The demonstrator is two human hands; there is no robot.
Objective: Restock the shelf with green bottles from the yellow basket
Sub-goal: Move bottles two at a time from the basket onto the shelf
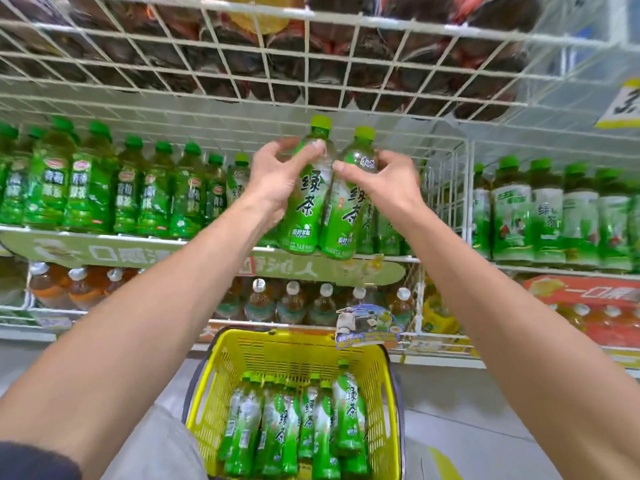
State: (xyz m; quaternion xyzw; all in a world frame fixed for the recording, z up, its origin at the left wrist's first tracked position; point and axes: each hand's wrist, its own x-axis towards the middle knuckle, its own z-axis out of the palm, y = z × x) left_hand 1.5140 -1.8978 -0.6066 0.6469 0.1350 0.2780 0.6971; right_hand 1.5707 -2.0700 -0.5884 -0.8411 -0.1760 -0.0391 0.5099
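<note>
Up at the shelf (145,239) our left hand (273,180) grasps one green bottle (304,216) in its fingers, our right hand (379,183) a second green bottle (341,223) — side by side — above the yellow basket (298,345).

My left hand (275,178) is gripping the left green tea bottle (304,209) around its upper body, and my right hand (379,181) is gripping the right green tea bottle (341,220) the same way. Both are standing nearly upright, touching side by side, raised in front of the shelf (104,233) between rows of green bottles. Near me, the yellow basket (242,358) is carrying the basket bottles (287,420), which are lying with their caps pointing far.
</note>
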